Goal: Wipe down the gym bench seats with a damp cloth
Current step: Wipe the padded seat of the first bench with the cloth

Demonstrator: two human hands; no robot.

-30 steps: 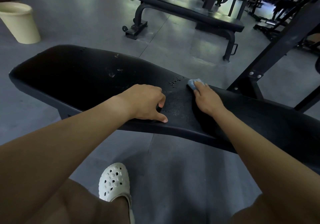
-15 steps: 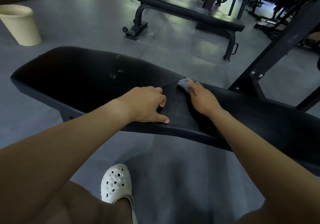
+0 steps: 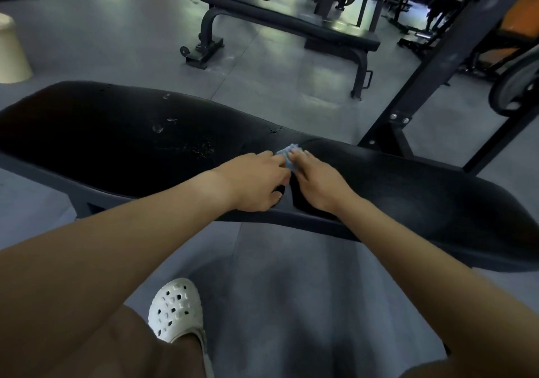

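Mid bench seat (image 3: 116,144), blue cloth (image 3: 287,153): likely soft, limp; best pinned flat; right hand (image 3: 318,186) straight-fingered, pressing it; left hand (image 3: 256,183) curled alongside, grip unclear.

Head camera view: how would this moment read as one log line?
step: wipe | right hand: presses blue cloth on black bench seat | left hand: rests on seat beside cloth

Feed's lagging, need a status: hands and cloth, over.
Right hand pressing blue cloth on bench seat. Left hand at cloth's edge, grip unclear. Wet spots to the left. Nothing blocking.
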